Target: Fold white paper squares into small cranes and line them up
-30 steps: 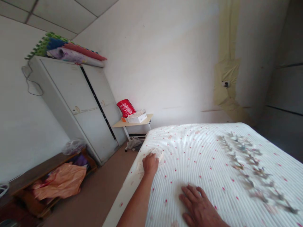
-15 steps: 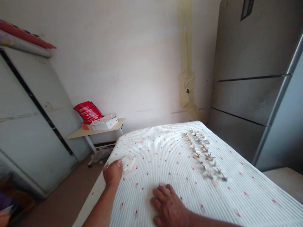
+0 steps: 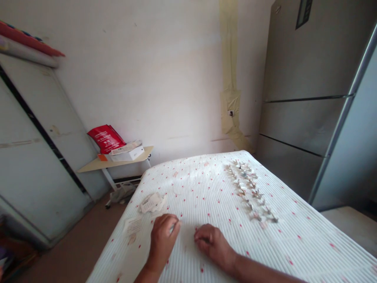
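My left hand (image 3: 165,232) is closed over the white dotted cover (image 3: 188,177), fingers and thumb pressed together. A small pale bit shows at its fingertips, too small to name. To its right, my right hand (image 3: 214,243) rests on the cover with curled fingers; whatever they may hold is hidden. A loose pile of printed paper pieces (image 3: 151,203) lies just beyond my left hand. Another printed paper (image 3: 133,227) lies flat to the left of that hand. Farther off on the right, small folded paper figures, like cranes (image 3: 250,184), stand in rows.
A small side table (image 3: 91,166) by the wall carries a red bag (image 3: 106,138) and a white box (image 3: 128,154). A grey refrigerator (image 3: 294,118) stands on the right, a pale cabinet (image 3: 38,157) on the left.
My left hand has moved right and nearer, off the paper pile, uncovering it and the flat paper. My right hand has gone from spread fingers to curled ones.
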### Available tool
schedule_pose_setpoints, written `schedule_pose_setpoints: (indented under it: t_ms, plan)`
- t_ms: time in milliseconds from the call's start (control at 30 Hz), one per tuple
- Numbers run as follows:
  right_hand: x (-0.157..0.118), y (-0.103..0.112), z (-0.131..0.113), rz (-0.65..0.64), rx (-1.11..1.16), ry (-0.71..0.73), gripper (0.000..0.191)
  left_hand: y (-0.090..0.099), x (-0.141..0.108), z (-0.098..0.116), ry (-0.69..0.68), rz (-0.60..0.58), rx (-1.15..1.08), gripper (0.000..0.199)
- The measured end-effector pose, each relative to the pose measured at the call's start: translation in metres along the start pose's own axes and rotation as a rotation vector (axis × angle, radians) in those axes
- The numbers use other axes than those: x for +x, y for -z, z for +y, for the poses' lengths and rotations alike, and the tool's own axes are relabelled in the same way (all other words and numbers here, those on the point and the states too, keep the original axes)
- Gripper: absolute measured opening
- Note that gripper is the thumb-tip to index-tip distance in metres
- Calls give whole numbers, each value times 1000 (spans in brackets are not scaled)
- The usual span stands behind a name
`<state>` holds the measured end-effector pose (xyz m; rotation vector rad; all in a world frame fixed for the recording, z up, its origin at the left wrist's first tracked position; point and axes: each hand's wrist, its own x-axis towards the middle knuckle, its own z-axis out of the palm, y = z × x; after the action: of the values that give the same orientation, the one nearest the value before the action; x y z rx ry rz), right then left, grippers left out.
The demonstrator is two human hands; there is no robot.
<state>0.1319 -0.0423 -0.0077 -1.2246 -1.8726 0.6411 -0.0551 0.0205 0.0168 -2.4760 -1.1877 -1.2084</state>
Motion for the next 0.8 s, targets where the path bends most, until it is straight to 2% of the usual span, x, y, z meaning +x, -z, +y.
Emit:
schedule_pose_setpoints:
  t_ms: [67, 100, 167, 300, 433, 567, 800]
  plan:
    - [3, 3, 9, 148, 142, -104, 16, -8, -18, 14, -30, -152, -25, 20]
    - [4, 4, 13, 186, 162, -147, 21, -10, -26, 19, -53, -213, -37, 16]
    - [5, 6, 15, 151, 153, -161, 39, -10, -36, 27, -66, -276, -46, 8]
    - [2, 7, 4, -24, -24, 51, 45, 4, -41, 37, -81, -297, -73, 17]
    - [-2, 6, -3, -87, -171, 75, 37, 14, -43, 37, -142, -331, -47, 31]
    - [-1, 2, 2, -118, -261, 111, 25, 10, -51, 28, -195, -371, 38, 38]
    - [0, -3, 3, -93, -452, 192, 13, 2, -57, 19, -142, -328, 138, 39]
